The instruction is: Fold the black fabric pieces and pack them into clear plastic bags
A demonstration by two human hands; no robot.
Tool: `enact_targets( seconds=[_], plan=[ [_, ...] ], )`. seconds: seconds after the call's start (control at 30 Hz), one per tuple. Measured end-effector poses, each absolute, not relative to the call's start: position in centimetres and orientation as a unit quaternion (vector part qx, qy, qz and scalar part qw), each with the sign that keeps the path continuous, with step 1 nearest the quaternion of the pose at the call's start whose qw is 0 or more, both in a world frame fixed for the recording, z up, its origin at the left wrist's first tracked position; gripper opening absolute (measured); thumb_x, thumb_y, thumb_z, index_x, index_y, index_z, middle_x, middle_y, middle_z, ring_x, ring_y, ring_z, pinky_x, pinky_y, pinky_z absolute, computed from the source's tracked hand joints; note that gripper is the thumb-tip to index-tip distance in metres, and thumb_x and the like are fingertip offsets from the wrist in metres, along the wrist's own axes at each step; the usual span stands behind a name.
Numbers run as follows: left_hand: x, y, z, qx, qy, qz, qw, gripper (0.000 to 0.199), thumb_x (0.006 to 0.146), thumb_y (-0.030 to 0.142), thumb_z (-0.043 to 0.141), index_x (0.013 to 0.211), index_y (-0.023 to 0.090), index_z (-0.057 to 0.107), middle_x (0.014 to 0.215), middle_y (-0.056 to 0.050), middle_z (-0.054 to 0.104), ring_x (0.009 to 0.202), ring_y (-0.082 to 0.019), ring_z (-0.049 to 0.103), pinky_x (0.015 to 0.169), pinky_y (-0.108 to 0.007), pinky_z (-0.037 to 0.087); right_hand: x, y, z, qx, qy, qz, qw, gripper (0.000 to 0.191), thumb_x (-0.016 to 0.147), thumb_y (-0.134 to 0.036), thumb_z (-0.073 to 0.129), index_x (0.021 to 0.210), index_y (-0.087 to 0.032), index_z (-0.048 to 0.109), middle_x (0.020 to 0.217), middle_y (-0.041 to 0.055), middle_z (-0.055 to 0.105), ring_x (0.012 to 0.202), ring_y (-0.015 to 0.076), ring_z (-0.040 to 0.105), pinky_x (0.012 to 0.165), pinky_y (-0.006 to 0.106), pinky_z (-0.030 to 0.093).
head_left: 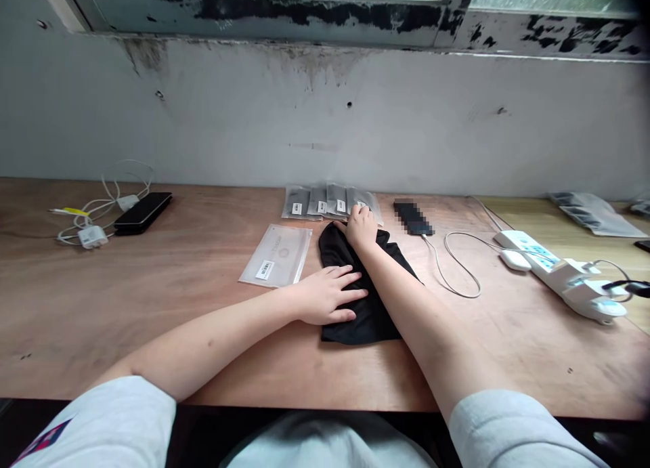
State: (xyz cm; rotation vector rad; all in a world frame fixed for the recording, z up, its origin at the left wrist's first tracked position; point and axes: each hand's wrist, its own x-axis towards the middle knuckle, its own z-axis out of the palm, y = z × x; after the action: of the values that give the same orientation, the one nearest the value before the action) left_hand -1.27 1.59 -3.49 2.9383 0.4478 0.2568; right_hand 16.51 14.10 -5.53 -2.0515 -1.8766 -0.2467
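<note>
A piece of thin black cloth (382, 317), its exact kind not clear, is spread on the table with a rounded, folded far end. My left hand (330, 295) lies on its left side, fingers spread. At the far end, my right hand (362, 229) has its fingers bent over the cloth, the fingertips partly hidden. Left of the cloth, a frosted zip bag (284, 248) with a white barcode label lies flat. Just beyond the right hand, several labelled bags with dark contents (317, 204) overlap in a row.
At the right are a phone (412, 216) on a white cable and a white power strip (533, 251) with plugs. More bags (594, 214) lie far right. A black case (143, 213) and tangled white chargers (92, 236) sit at the left. A wall borders the table's back.
</note>
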Motion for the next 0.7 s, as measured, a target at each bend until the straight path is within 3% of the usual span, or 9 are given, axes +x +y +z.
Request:
enact_targets(
  seconds=[0.13, 0.3, 0.37, 0.47, 0.6, 0.7],
  plan=[
    [-2.5, 2.1, -3.3, 0.976, 0.169, 0.049, 0.129, 0.054, 0.097, 0.048, 0.054, 0.149, 0.034, 0.048, 0.162, -0.006, 0.036, 0.152, -0.032, 0.027, 0.121, -0.052, 0.028, 17.0, 14.5, -4.8, -0.729, -0.672, -0.036, 0.122, 0.058, 0.095, -0.063, 0.047, 0.124, -0.014, 0.056, 0.121, 0.026, 0.061, 0.111, 0.0368, 0.062, 0.09, 0.046, 0.05],
    [-3.6, 2.7, -2.1, 0.971, 0.192, 0.076, 0.118, 0.038, 0.092, 0.039, 0.063, 0.128, 0.03, 0.065, 0.154, -0.006, 0.049, 0.145, -0.031, 0.041, 0.116, -0.049, 0.036, 20.1, 14.5, -2.1, -0.739, -0.672, 0.047, 0.026, 0.054, 0.094, -0.061, 0.048, 0.124, -0.018, 0.064, 0.12, 0.022, 0.068, 0.111, 0.0368, 0.067, 0.088, 0.046, 0.054],
    [-3.4, 2.6, -2.1, 0.968, 0.216, 0.084, 0.097, 0.03, 0.096, 0.044, 0.057, 0.114, 0.025, 0.07, 0.142, -0.011, 0.059, 0.133, -0.031, 0.053, 0.109, -0.047, 0.043, 22.1, 14.0, -1.0, -0.741, -0.668, 0.063, -0.03, 0.06, 0.087, -0.062, 0.06, 0.128, -0.019, 0.063, 0.12, 0.0214, 0.069, 0.112, 0.0386, 0.066, 0.09, 0.048, 0.054],
    [-2.9, 2.6, -2.4, 0.957, 0.275, 0.082, 0.04, 0.038, 0.1, 0.047, 0.048, 0.093, 0.019, 0.072, 0.111, -0.014, 0.069, 0.107, -0.029, 0.065, 0.096, -0.045, 0.049, 24.9, 12.7, 0.0, -0.721, -0.669, 0.16, -0.085, 0.085, 0.075, -0.057, 0.075, 0.147, -0.02, 0.047, 0.117, 0.0192, 0.07, 0.1, 0.0359, 0.071, 0.082, 0.047, 0.059],
    [-2.5, 2.5, -2.7, 0.94, 0.327, 0.094, -0.041, 0.034, 0.098, 0.039, 0.051, 0.086, 0.015, 0.07, 0.091, -0.014, 0.068, 0.096, -0.03, 0.064, 0.105, -0.05, 0.039, 26.4, 10.9, 0.5, -0.641, -0.676, 0.362, -0.038, 0.1, 0.073, -0.04, 0.079, 0.156, -0.027, 0.026, 0.112, 0.0127, 0.068, 0.076, 0.0247, 0.072, 0.063, 0.04, 0.063],
    [-2.3, 1.8, -2.4, 0.926, 0.359, 0.097, -0.06, 0.024, 0.096, 0.032, 0.051, 0.093, 0.014, 0.067, 0.092, -0.016, 0.066, 0.097, -0.031, 0.062, 0.099, -0.05, 0.04, 25.6, 10.3, 0.5, -0.585, -0.708, 0.396, -0.012, 0.087, 0.071, -0.028, 0.08, 0.148, -0.029, 0.038, 0.11, 0.0076, 0.065, 0.074, 0.02, 0.071, 0.06, 0.034, 0.062]
  ],
)
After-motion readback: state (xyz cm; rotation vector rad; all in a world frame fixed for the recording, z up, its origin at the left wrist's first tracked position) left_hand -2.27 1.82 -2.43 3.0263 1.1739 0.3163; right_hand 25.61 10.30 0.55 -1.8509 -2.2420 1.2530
